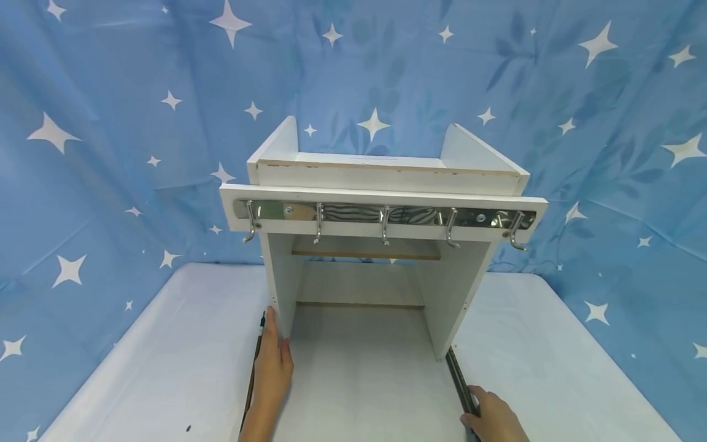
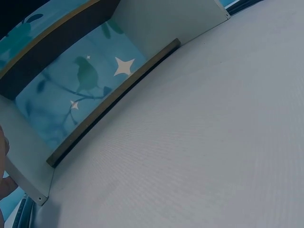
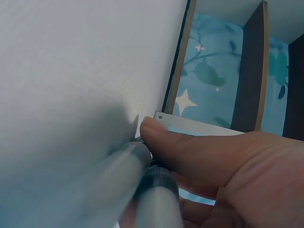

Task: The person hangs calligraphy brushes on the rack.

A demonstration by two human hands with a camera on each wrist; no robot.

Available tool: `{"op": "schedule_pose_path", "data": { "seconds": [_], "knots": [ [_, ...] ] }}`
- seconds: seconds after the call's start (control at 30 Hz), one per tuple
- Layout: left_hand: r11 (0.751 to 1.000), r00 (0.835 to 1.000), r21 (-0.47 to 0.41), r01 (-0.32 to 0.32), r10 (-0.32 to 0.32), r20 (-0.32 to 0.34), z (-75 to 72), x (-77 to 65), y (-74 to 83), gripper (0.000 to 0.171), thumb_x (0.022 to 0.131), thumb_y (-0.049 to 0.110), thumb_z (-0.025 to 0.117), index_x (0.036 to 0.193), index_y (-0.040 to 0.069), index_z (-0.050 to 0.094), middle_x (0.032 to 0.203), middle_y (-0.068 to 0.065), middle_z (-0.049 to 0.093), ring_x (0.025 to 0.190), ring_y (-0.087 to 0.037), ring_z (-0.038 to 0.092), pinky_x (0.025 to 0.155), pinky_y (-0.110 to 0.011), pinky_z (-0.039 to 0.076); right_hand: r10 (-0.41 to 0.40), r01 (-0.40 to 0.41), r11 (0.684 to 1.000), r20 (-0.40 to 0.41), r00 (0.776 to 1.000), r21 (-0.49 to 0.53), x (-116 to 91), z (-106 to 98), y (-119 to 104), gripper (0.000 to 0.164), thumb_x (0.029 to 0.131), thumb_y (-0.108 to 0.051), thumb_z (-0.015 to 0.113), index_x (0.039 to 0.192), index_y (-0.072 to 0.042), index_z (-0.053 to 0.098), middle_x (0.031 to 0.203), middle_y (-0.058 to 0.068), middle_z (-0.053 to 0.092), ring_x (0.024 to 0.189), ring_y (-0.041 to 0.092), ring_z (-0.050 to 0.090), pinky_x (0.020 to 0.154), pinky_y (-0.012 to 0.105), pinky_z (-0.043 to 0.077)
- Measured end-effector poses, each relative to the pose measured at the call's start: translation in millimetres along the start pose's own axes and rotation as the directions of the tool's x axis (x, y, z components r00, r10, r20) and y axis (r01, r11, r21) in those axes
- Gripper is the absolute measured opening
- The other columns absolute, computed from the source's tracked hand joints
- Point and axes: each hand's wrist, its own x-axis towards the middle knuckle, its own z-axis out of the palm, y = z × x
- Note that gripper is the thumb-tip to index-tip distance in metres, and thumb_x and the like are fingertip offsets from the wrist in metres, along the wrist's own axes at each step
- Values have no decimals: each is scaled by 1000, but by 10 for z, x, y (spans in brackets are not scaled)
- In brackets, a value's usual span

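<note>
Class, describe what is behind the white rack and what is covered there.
Behind the rack hangs a blue curtain with white stars. Between the crossboards, both wrist views show more curtain, including a bird shape. The rack covers other parts, whose pattern cannot be seen.

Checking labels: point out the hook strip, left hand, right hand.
Hook strip (image 1: 351, 212): head view, shiny metal face, mid-length.
Left hand (image 1: 272, 368): head view, back of hand.
Right hand (image 1: 495, 415): head view, back of hand.

no text, label, brand or number can be read.
</note>
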Motion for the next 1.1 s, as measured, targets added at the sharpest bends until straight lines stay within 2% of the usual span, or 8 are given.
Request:
{"op": "schedule_pose_path", "data": {
  "seconds": [0.37,0.6,0.87,1.1],
  "knots": [
    [1000,1000,-6,15,-15,9,-4,7,4,79,81,-14,55,146,4,15,138,-28,36,114,-45,47,83,-49,49,9,-7,1000,-67,998,22,22,-44,31,55,79,-13,68,119,17,45,78,9,61,69,19,59,65,42,52],
    [1000,1000,14,-7,7,21,-11,4,-9,79,81,-14,55,146,3,14,135,-30,38,110,-45,50,78,-49,51,0,21,988,-139,990,152,-36,-150,12,51,83,-4,59,124,17,38,77,8,60,65,15,57,57,33,50],
    [1000,999,24,16,-17,43,-33,11,9,80,82,-12,55,147,6,12,135,-30,38,107,-45,53,73,-47,53,43,19,969,-239,970,248,-95,-191,-37,49,86,-1,54,127,15,33,83,15,60,61,12,57,51,27,48],
    [1000,1000,24,-5,4,25,-29,11,11,80,81,-13,56,146,4,12,136,-29,36,107,-46,52,73,-46,53,89,39,942,-359,929,334,-138,-200,-73,47,89,0,49,130,13,31,89,22,56,61,14,58,49,21,49]
  ]
}}
